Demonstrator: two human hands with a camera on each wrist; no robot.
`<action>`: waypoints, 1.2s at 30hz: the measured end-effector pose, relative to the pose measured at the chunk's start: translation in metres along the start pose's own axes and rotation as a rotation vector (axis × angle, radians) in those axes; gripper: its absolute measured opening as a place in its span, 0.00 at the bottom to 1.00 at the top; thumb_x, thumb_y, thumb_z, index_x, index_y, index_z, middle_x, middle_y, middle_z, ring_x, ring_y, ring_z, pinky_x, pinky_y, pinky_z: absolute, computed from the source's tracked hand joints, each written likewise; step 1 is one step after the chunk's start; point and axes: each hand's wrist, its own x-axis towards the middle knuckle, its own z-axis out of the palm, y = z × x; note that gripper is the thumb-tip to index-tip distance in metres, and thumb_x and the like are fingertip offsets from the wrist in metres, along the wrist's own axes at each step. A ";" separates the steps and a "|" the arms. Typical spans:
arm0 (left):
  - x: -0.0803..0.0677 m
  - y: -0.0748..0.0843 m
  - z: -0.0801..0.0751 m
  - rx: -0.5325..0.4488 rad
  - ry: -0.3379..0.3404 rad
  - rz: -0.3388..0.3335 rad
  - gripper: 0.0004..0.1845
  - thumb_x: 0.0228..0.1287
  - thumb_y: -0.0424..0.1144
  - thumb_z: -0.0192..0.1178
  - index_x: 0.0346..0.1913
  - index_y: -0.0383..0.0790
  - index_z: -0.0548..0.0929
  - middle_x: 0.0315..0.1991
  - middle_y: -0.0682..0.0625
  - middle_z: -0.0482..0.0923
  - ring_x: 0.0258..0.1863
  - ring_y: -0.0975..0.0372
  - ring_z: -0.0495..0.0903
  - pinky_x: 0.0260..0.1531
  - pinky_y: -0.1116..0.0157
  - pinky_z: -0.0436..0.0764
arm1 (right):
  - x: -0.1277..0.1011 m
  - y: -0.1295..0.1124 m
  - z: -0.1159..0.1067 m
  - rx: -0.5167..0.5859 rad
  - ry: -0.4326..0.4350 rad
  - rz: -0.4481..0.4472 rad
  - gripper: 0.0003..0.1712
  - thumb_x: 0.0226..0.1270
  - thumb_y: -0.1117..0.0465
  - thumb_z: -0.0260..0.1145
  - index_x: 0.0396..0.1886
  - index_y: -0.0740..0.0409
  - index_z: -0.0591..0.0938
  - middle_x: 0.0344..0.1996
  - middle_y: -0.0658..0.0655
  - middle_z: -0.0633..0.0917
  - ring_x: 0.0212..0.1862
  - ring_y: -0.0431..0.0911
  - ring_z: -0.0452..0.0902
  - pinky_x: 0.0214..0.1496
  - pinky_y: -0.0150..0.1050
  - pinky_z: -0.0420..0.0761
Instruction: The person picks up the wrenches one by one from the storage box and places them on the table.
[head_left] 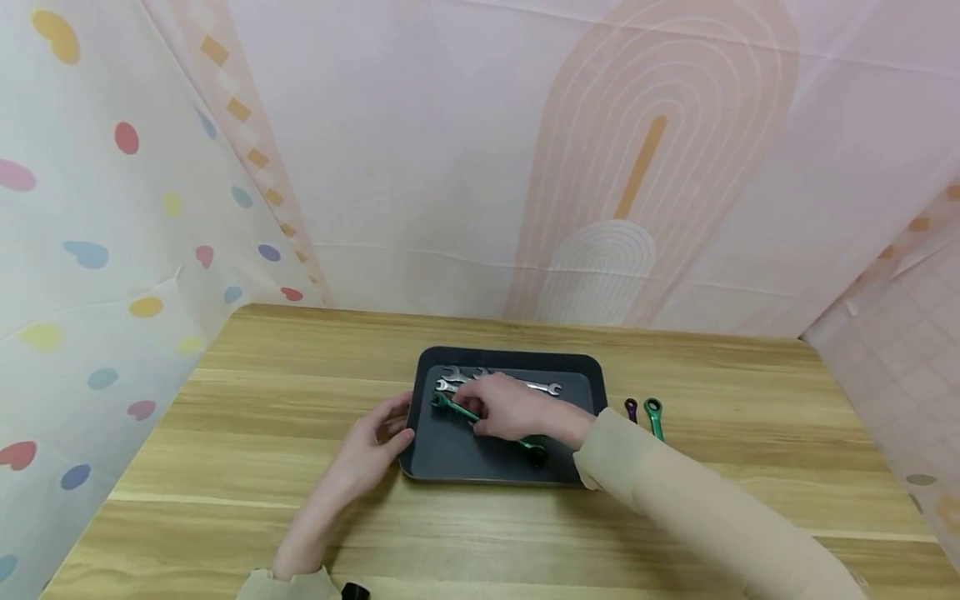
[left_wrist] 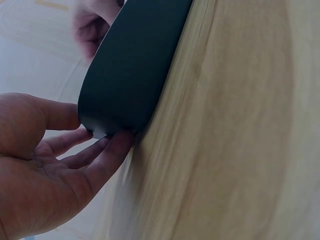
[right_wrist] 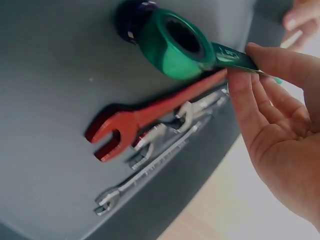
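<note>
1. Left hand [head_left: 367, 454], lower centre: gripping the left side of the dark tray [head_left: 444, 452].
2. Right hand [head_left: 513, 408], centre: pinching the green wrench [head_left: 459, 409], slanting over the tray.
3. Purple wrench [head_left: 633, 414], second green wrench [head_left: 657, 427], right of centre: lying on the table [head_left: 750, 400].
4. Silver wrenches [head_left: 552, 388], centre: lying towards the tray's far side.

Wrenches [right_wrist: 167, 103] in tray [head_left: 453, 454], tray on table [head_left: 255, 425]

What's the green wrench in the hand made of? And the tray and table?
Green wrench: probably metal, glossy green coating; bright highlights.
Tray: maybe coated metal or plastic, mostly matte; only soft shine.
Table: wood or wood-look laminate, seems smooth; streaky grain.
</note>
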 end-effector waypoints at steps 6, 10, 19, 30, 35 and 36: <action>0.001 -0.001 0.000 0.013 0.001 -0.004 0.29 0.76 0.26 0.55 0.77 0.27 0.66 0.71 0.27 0.74 0.69 0.40 0.79 0.69 0.51 0.81 | -0.015 0.000 -0.016 0.047 0.063 0.003 0.26 0.72 0.66 0.70 0.68 0.57 0.81 0.47 0.55 0.88 0.44 0.43 0.81 0.56 0.42 0.86; 0.001 -0.001 0.000 0.006 0.003 -0.001 0.29 0.76 0.25 0.55 0.77 0.26 0.66 0.71 0.27 0.74 0.68 0.39 0.80 0.68 0.53 0.82 | -0.030 0.004 -0.025 0.075 0.113 -0.021 0.26 0.73 0.64 0.69 0.69 0.58 0.80 0.48 0.55 0.88 0.48 0.43 0.83 0.55 0.38 0.86; 0.000 0.000 0.000 0.005 0.012 0.000 0.29 0.75 0.24 0.55 0.77 0.26 0.66 0.70 0.27 0.74 0.68 0.38 0.79 0.69 0.50 0.81 | -0.060 0.013 -0.045 0.238 0.247 -0.023 0.25 0.72 0.64 0.70 0.66 0.61 0.80 0.45 0.56 0.87 0.47 0.44 0.83 0.50 0.37 0.84; -0.001 0.002 -0.001 0.006 0.030 -0.015 0.29 0.75 0.25 0.55 0.77 0.27 0.67 0.70 0.27 0.75 0.69 0.39 0.79 0.70 0.49 0.80 | -0.089 0.033 -0.048 0.408 0.373 -0.053 0.24 0.70 0.69 0.70 0.65 0.64 0.81 0.46 0.62 0.88 0.48 0.45 0.84 0.56 0.37 0.86; -0.001 0.001 0.000 0.011 0.032 -0.025 0.29 0.75 0.25 0.55 0.77 0.28 0.67 0.70 0.28 0.75 0.69 0.40 0.79 0.70 0.50 0.80 | -0.107 0.042 -0.044 0.471 0.409 -0.016 0.24 0.71 0.69 0.69 0.65 0.66 0.79 0.47 0.67 0.89 0.47 0.42 0.84 0.51 0.30 0.86; -0.001 0.001 0.000 0.013 0.031 -0.027 0.29 0.75 0.25 0.55 0.77 0.29 0.67 0.70 0.29 0.76 0.69 0.40 0.79 0.70 0.50 0.80 | -0.111 0.044 -0.042 0.493 0.420 -0.014 0.24 0.71 0.69 0.69 0.65 0.67 0.79 0.47 0.67 0.89 0.46 0.41 0.85 0.50 0.30 0.86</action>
